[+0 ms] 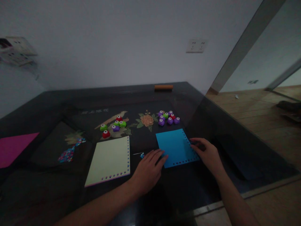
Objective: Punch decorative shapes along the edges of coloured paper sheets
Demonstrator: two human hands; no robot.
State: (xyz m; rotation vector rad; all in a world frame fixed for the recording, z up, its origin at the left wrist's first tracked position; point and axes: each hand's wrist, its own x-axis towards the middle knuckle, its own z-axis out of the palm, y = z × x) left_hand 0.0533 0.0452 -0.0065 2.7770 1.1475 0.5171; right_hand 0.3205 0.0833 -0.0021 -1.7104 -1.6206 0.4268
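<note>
A blue sheet (177, 146) with small holes along its right and lower edges lies on the dark table (188, 185). Resting at its left edge is my left hand (150, 166), fingers stretched out and holding nothing. My right hand (208, 153) is at the sheet's right edge, thumb and index finger close together around something too small to make out. Left of my left hand are a small blue piece (142, 155) and a thin silvery stick. Further left lies a pale cream sheet (110, 160), punched along its right and lower edges.
Red, green and purple eyeball toys stand in a left group (115, 128) and a right group (161, 122). Colourful small bits (67, 155) and a pink sheet (15, 147) lie at left. A brown roll (163, 87) is at the back, a dark flat object (237, 157) at right.
</note>
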